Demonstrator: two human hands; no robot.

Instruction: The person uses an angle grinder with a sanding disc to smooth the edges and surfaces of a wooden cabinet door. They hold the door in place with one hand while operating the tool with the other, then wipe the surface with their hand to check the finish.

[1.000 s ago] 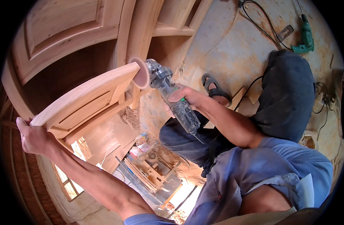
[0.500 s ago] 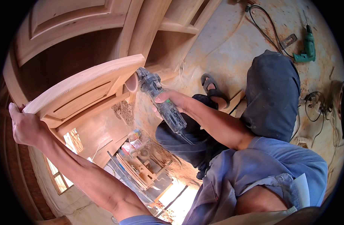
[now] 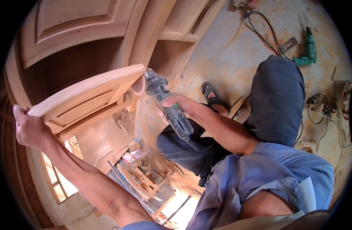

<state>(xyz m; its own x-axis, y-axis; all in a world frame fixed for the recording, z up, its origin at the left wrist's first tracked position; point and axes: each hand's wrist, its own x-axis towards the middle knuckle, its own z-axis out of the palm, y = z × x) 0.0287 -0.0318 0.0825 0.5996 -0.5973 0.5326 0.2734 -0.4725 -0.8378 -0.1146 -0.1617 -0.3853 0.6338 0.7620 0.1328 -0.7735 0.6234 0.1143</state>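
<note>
My left hand (image 3: pixel 30 126) is closed round the left end of a pale wooden panel (image 3: pixel 84 91), a small framed door or drawer front, and holds it tilted before the cabinet. My right hand (image 3: pixel 179 106) wraps the body of a dusty dark angle grinder (image 3: pixel 170 103). The grinder's round sanding disc (image 3: pixel 138 85) sits at the right end of the panel, against or very near its edge; contact cannot be made out. A cord runs from the grinder's rear end toward my lap.
A large wooden cabinet (image 3: pixel 141 34) with open compartments stands ahead. On the dusty floor at right lie a green drill (image 3: pixel 309 50), a dark cable (image 3: pixel 273 32) and tangled cords (image 3: pixel 320 109). Lower down, wood pieces and tools lie on a workbench (image 3: pixel 145 180).
The panel's right end and the grinder have shifted slightly down and to the right in the view. Both hands keep their grip. The background has also shifted slightly.
</note>
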